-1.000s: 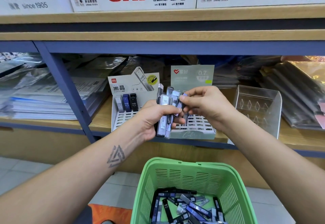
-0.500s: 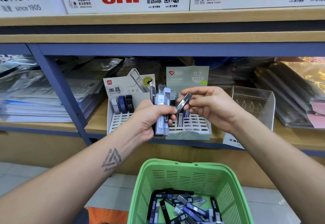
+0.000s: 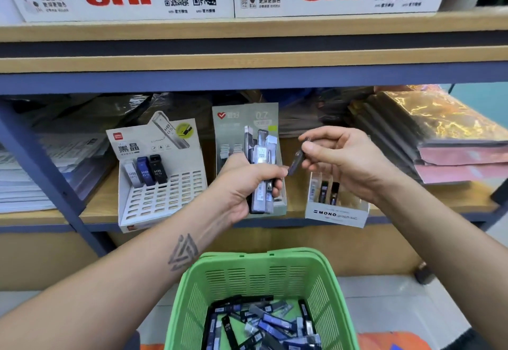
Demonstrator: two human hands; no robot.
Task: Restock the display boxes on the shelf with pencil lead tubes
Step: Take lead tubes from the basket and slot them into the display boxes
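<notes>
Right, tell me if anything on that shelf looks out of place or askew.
Nothing is damaged or spilled. The white slotted display box sits turned at an angle to the shelf edge, holding only three tubes in its back row.

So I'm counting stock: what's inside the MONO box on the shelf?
MONO box: two dark lead tubes stand upright at its left, beside a pale one. The right hand covers the right part, so the full count is hidden.

Plastic, card and wood on the stationery shelf

Green slotted plastic basket (image 3: 258, 275) below the matt wooden shelf (image 3: 99, 206); above it matt card display boxes (image 3: 162, 184), glossy plastic lead tubes (image 3: 261, 154).
</notes>
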